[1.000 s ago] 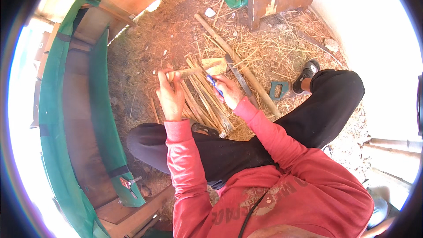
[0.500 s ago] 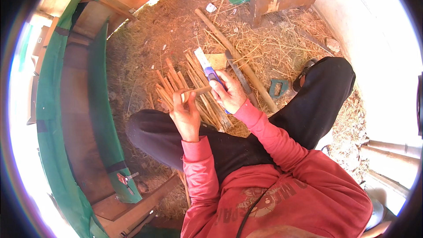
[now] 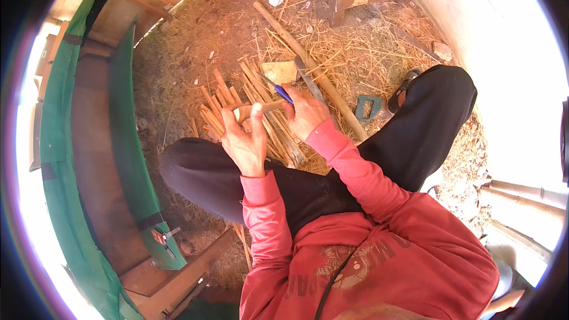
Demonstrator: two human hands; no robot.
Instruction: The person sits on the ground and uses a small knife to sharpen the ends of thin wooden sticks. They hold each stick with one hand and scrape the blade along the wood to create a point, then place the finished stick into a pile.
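My left hand (image 3: 244,142) grips a short pale wooden piece (image 3: 242,113), broader and rounded at its left end, somewhat like a spoon. Its narrow end runs right to the fingers of my right hand (image 3: 307,112). That hand is closed around a blue utility knife (image 3: 283,92), whose thin blade points up and left, seen nearly edge-on. Whether the right fingers also pinch the wood's narrow end I cannot tell. Below both hands a pile of split wooden sticks (image 3: 274,137) lies on the ground between my legs.
Beyond the sticks lie a yellowish flat piece (image 3: 280,72), a long dark blade (image 3: 308,79) and a long wooden pole (image 3: 296,46). A teal tool handle (image 3: 368,108) rests by my right foot. A green-edged wooden structure (image 3: 121,136) stands left; a pale wall (image 3: 498,47) rises right.
My right hand has lowered and turned the knife, so its blade now shows edge-on. The left hand has shifted slightly left with the wooden piece, its thumb raised more. The whole view has shifted a little.
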